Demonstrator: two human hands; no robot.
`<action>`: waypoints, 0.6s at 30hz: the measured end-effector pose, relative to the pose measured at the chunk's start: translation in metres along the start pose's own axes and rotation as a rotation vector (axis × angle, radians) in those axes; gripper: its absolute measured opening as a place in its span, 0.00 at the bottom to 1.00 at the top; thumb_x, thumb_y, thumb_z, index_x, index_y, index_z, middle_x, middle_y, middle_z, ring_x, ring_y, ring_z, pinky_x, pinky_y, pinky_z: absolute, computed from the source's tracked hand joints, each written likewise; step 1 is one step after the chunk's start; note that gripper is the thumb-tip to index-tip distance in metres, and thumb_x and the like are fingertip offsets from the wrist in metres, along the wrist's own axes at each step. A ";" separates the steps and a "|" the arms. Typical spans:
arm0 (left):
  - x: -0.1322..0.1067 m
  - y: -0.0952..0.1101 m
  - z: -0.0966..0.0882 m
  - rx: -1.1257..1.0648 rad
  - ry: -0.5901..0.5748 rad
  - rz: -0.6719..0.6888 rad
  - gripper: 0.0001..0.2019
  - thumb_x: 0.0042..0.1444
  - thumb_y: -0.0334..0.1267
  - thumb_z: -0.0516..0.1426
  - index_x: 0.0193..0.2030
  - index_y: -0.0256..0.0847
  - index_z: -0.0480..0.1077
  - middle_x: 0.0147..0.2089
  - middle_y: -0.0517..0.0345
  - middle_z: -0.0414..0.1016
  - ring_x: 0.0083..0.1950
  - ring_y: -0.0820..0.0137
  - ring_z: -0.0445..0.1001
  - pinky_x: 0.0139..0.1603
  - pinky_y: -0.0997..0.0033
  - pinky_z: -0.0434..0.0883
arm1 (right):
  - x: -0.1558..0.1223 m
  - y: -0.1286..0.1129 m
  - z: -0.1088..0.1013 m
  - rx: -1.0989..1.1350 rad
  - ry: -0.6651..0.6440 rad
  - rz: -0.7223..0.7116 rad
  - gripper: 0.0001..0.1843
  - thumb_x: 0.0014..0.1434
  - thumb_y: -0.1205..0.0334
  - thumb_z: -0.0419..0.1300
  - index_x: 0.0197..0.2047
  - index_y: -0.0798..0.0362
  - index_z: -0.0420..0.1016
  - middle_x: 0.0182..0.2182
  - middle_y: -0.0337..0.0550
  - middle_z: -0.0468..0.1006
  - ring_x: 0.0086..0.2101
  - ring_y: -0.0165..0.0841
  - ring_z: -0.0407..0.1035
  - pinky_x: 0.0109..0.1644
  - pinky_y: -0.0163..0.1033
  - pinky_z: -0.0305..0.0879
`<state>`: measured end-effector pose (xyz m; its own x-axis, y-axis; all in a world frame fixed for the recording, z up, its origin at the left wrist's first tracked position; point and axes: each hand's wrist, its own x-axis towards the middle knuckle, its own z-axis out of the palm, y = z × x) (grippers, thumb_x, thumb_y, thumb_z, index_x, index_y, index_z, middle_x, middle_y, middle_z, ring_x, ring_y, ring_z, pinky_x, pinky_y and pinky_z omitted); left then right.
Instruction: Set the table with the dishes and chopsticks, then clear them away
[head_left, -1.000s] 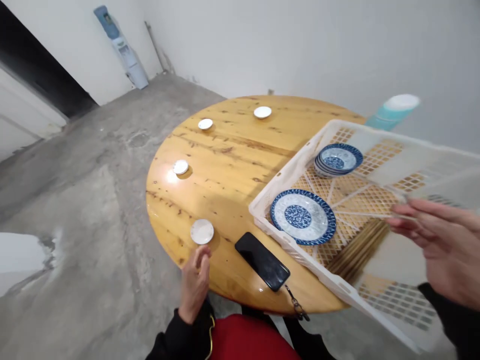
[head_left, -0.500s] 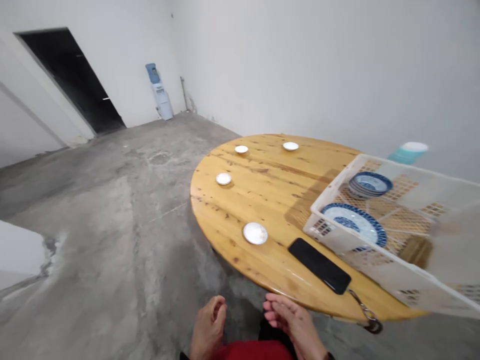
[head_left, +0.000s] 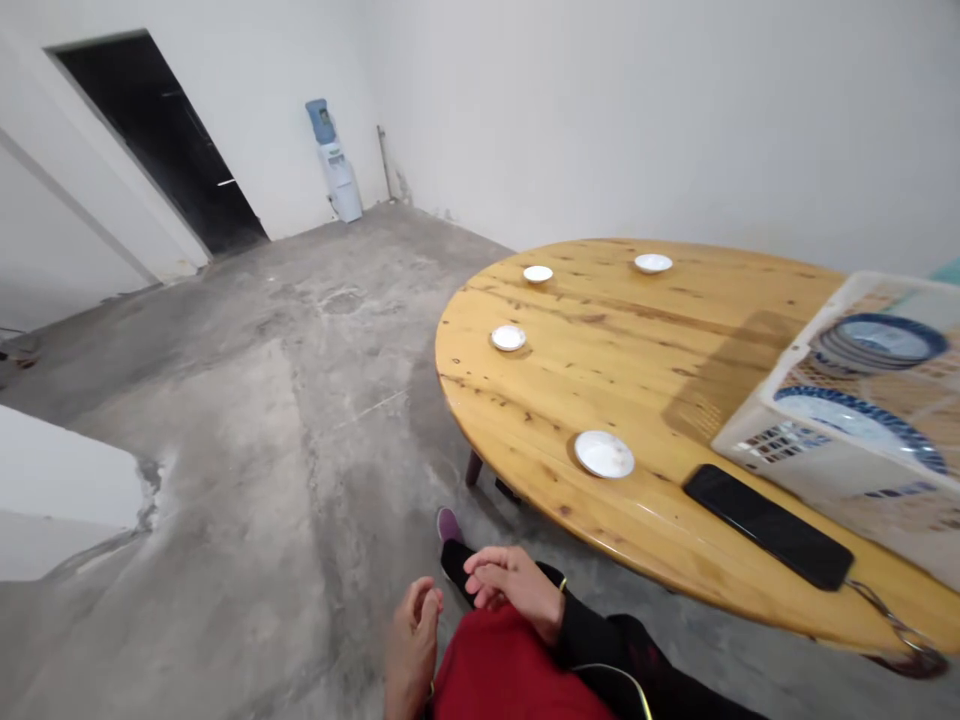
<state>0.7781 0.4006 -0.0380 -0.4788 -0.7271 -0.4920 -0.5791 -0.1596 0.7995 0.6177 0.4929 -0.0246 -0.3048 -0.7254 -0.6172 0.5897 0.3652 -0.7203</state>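
My left hand (head_left: 411, 645) hangs at the bottom in front of my red top, loosely curled with a gap between thumb and fingers, holding nothing. Off the table's near edge, my right hand (head_left: 514, 590) is in the air, its fingers bent and apart, also holding nothing. The nearest dish is a small white plate (head_left: 604, 455) on the round wooden table (head_left: 585, 375). Farther along the rim sit more small white dishes: one at the left (head_left: 508, 338), one behind it (head_left: 538, 274) and one at the back (head_left: 653, 263).
A black phone (head_left: 769, 525) with a strap lies near the table edge. Beside it a white plastic basket (head_left: 750, 425) holds blue-and-white plates (head_left: 855, 420) and stacked bowls (head_left: 885, 340). A water dispenser (head_left: 340, 182) and dark door (head_left: 165, 145) stand across the concrete floor.
The table and everything on it have shifted right in view as my head turned left. My right hand has moved away from the table edge, towards my left hand.
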 end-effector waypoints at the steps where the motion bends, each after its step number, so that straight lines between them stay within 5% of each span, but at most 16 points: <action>1: 0.012 0.004 -0.006 0.013 -0.014 0.013 0.30 0.50 0.62 0.51 0.46 0.38 0.72 0.44 0.44 0.80 0.46 0.57 0.80 0.49 0.59 0.75 | 0.012 -0.002 0.006 -0.012 -0.029 0.018 0.17 0.36 0.53 0.63 0.30 0.55 0.75 0.22 0.39 0.78 0.21 0.28 0.69 0.27 0.34 0.59; 4: 0.058 0.024 -0.024 0.090 -0.039 0.096 0.26 0.54 0.59 0.50 0.46 0.39 0.73 0.44 0.46 0.81 0.47 0.58 0.79 0.53 0.59 0.73 | 0.055 -0.016 0.021 -0.031 -0.077 0.027 0.17 0.37 0.53 0.61 0.30 0.54 0.74 0.23 0.39 0.78 0.22 0.28 0.70 0.27 0.34 0.59; 10: 0.173 0.063 -0.071 0.242 -0.110 0.119 0.29 0.54 0.60 0.51 0.50 0.38 0.73 0.50 0.43 0.81 0.53 0.56 0.78 0.59 0.58 0.71 | 0.151 -0.075 0.040 0.069 0.042 0.007 0.14 0.38 0.57 0.60 0.31 0.54 0.73 0.23 0.37 0.77 0.22 0.28 0.70 0.27 0.33 0.59; 18: 0.282 0.068 -0.149 0.211 -0.017 -0.029 0.36 0.44 0.68 0.55 0.48 0.38 0.74 0.47 0.42 0.82 0.53 0.50 0.79 0.54 0.54 0.75 | 0.242 -0.160 0.076 0.136 0.112 -0.037 0.10 0.42 0.61 0.58 0.30 0.54 0.73 0.22 0.36 0.76 0.21 0.26 0.69 0.26 0.33 0.59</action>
<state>0.7015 0.0850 -0.0709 -0.4696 -0.7128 -0.5210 -0.7173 -0.0361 0.6958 0.5068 0.2145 -0.0350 -0.4047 -0.6647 -0.6280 0.6703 0.2516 -0.6982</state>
